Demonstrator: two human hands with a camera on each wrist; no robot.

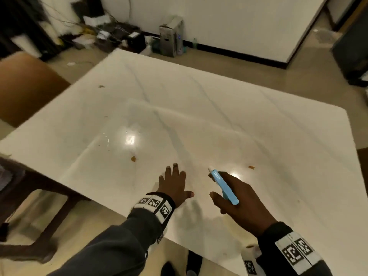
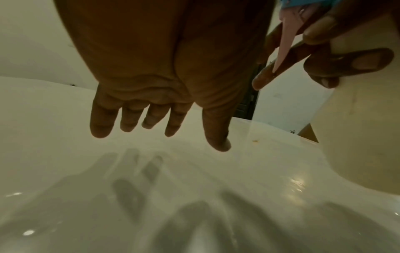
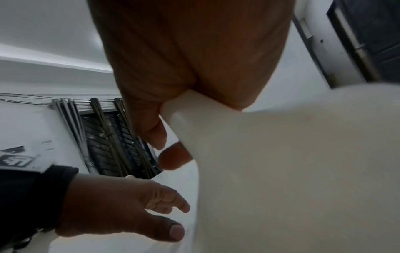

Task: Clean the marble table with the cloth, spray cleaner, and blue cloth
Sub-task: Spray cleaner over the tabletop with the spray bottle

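A glossy white marble table [image 1: 199, 108] with faint grey-blue veins fills the head view; ceiling light is reflected on its polished slab as bright spots. Small orange-brown crumbs [image 1: 133, 158] are scattered over the near part of the top. A brown chair back [image 1: 25, 86] is seen at the table's left edge, and a dark wooden frame [image 1: 35, 196] below it. Beyond the far edge, a beige tiled floor [image 1: 298, 76] meets a white wall with a dark skirting; a grey carton [image 1: 171, 36] and a tangle of cables and boxes [image 1: 103, 34] are stacked against it.

The left hand [image 1: 175, 186] is spread flat, fingers straight and parted, just above the near table top, its shadow cast on the slab; nothing is held. The right hand [image 1: 243, 204] is wrapped round the neck of a cream-white plastic spray cleaner bottle [image 3: 292, 162], whose light-blue nozzle head [image 1: 224, 186] points forward over the table and whose pink trigger [image 2: 285, 42] lies between the fingers. The bottle is held clear of the surface, just right of the left hand. Neither cloth is visible.
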